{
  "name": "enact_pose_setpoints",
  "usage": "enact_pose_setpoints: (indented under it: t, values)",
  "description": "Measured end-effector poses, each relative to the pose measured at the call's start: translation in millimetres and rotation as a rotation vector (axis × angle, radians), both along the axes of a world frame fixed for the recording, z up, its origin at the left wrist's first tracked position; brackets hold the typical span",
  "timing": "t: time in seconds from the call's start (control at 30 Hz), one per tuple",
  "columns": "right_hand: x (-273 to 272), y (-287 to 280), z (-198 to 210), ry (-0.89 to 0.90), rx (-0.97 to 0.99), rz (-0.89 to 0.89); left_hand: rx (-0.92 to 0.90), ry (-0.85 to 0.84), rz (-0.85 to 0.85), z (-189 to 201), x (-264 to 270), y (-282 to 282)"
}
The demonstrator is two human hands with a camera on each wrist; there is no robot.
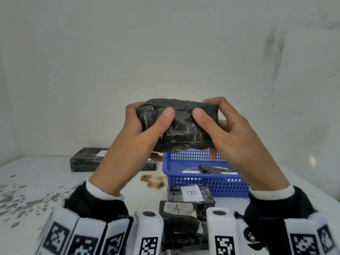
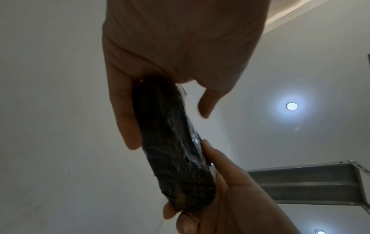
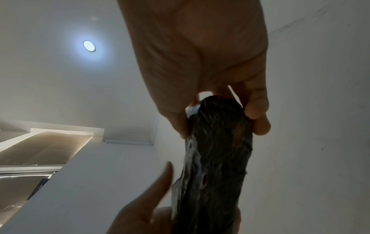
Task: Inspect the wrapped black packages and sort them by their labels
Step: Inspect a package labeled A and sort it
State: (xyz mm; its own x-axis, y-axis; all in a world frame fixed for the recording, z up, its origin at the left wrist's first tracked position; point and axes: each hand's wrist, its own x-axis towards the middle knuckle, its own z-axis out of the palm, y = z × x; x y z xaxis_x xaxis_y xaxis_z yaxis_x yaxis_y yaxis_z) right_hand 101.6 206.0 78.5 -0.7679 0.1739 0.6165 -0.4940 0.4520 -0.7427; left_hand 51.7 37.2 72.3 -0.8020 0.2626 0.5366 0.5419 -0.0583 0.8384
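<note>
Both hands hold one wrapped black package up above the table, its face toward me showing no label. My left hand grips its left end, thumb on the front. My right hand grips the right end the same way. In the left wrist view the package appears edge-on between both hands; the right wrist view shows the package likewise. On the table lie a package labelled B, one labelled A in front of it, and another labelled A at the back left.
A blue mesh basket stands right of centre with labelled black packages inside. The white table has grey flecks at the left and a brown stain near the middle. A white wall rises close behind.
</note>
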Motion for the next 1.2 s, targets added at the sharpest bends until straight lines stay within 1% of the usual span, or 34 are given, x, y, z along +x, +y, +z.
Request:
enact_pose_setpoints:
  t: [0.17, 0.3, 0.4, 0.5, 0.6, 0.7, 0.77, 0.83, 0.9, 0.97, 1.07, 1.2]
  values:
    - [3.8, 1.6, -0.3, -0.035, 0.079, 0.024, -0.02, 0.043, 0.059, -0.5, 0.3, 0.2]
    - [3.2, 0.8, -1.0, -0.006, 0.157, 0.001, -0.018, 0.067, 0.088, -1.0, 1.2, 0.2]
    - [2.8, -1.2, -1.0, 0.016, 0.174, -0.014, -0.014, 0.064, 0.134, -2.0, -1.0, 1.3]
    - [1.7, -2.4, -1.3, 0.04, 0.143, -0.028, -0.022, 0.071, 0.129, -2.9, -0.5, 1.4]
    - [-2.5, -0.6, -2.1, 0.054, 0.133, -0.071, -0.067, 0.034, 0.11, -0.9, 4.0, 2.3]
    - [-3.7, 1.2, -4.4, 0.008, 0.152, -0.123, -0.006, 0.016, 0.098, -0.6, -2.6, 2.0]
    - [-4.0, 0.8, -5.3, -0.022, 0.155, -0.116, 0.043, 0.01, 0.054, 0.8, -6.2, 0.7]
    - [-3.4, 0.0, -3.9, -0.032, 0.099, -0.088, 0.101, -0.009, 0.006, 2.5, -7.7, -1.2]
    - [-2.4, 0.1, -1.0, -0.017, 0.027, -0.042, 0.143, -0.021, -0.026, 4.3, -8.2, -3.4]
    - [-1.1, 0.8, 1.0, 0.005, 0.005, -0.018, 0.176, -0.041, -0.043, 5.6, -7.8, -4.9]
    - [-1.7, 3.7, 0.8, 0.008, -0.012, -0.015, 0.157, -0.092, -0.039, 6.5, -5.9, -6.1]
    - [-2.2, 3.1, 0.8, 0.001, -0.026, -0.015, 0.134, -0.086, -0.028, 4.9, -4.8, -5.8]
